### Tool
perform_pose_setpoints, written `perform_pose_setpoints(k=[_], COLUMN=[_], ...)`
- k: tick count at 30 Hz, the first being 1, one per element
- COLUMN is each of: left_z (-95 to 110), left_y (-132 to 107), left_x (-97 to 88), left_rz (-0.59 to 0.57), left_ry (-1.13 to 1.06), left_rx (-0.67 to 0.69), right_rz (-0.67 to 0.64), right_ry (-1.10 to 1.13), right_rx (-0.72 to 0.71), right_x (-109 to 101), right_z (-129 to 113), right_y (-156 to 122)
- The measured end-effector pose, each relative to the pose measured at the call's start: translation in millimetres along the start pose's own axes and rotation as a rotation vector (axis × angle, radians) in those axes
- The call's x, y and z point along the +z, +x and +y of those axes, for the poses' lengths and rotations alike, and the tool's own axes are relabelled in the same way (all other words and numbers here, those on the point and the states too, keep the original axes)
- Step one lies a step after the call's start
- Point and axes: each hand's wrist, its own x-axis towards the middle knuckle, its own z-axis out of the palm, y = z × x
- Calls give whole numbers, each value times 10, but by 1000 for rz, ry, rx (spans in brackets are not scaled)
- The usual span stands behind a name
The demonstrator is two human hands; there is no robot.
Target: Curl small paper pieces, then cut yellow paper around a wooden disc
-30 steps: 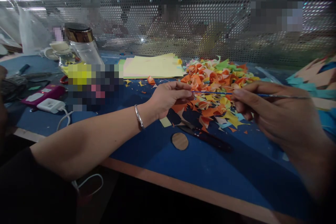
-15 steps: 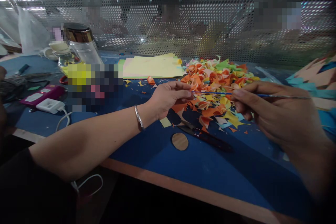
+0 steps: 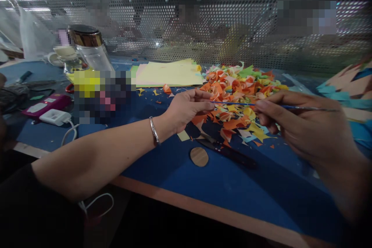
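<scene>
Blue worktop (image 3: 232,186) looks basically unchanged: left hand (image 3: 186,109) and right hand (image 3: 302,128) each still keep a pinched grip on the thin blue rod (image 3: 232,103) over the paper scraps (image 3: 241,85).

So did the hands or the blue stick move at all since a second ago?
Barely. The right hand slid slightly toward the left hand, and both keep pinching the thin blue stick between them. The pile of paper scraps, the wooden disc and the yellow sheets lie as before.
</scene>
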Motion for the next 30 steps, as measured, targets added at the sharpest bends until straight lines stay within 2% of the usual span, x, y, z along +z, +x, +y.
perform_pose_setpoints(k=[6,17,23,30], left_z=[28,30,38,31], left_y=[-3,24,16,21], left_x=[6,1,2,-6], left_rz=[54,36,80,88], left_ry=[48,31,11,9], left_rx=[-38,-62,-34,-25], right_rz=[16,29,50,55], right_ry=[-3,4,49,-219], right_rx=[-6,-10,-35,-116], right_x=[7,-1,-1,-50], right_z=[-54,-46,-18,-55], right_y=[-9,-13,-4,28])
